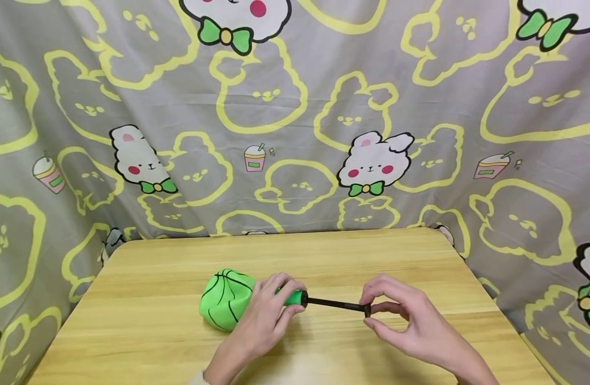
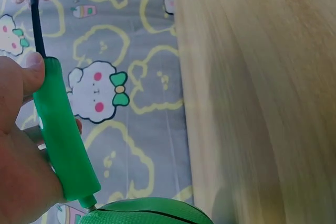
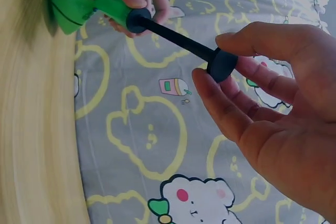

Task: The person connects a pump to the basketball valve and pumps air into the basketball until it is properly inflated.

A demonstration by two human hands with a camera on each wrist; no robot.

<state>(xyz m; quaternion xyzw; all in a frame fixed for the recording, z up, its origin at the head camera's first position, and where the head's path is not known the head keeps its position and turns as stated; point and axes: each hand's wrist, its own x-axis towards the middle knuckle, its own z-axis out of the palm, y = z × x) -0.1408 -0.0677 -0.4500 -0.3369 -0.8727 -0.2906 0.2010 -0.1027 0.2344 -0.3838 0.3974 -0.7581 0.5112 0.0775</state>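
Observation:
A soft, partly deflated green ball (image 1: 226, 299) with black lines lies on the table. In the left wrist view a green hand pump (image 2: 67, 129) meets the ball at its narrow tip. My left hand (image 1: 268, 310) grips the pump's green barrel, hiding part of it in the head view. Out of the barrel's end runs a long black plunger rod (image 1: 333, 304), pulled well out. At its far end my right hand (image 1: 410, 315) pinches the round black handle (image 3: 222, 65) between thumb and fingers.
The wooden table (image 1: 155, 278) reaches back to a grey curtain (image 1: 295, 117) with yellow cartoon outlines, which also hangs along both sides. The ball and pump are near the table's middle.

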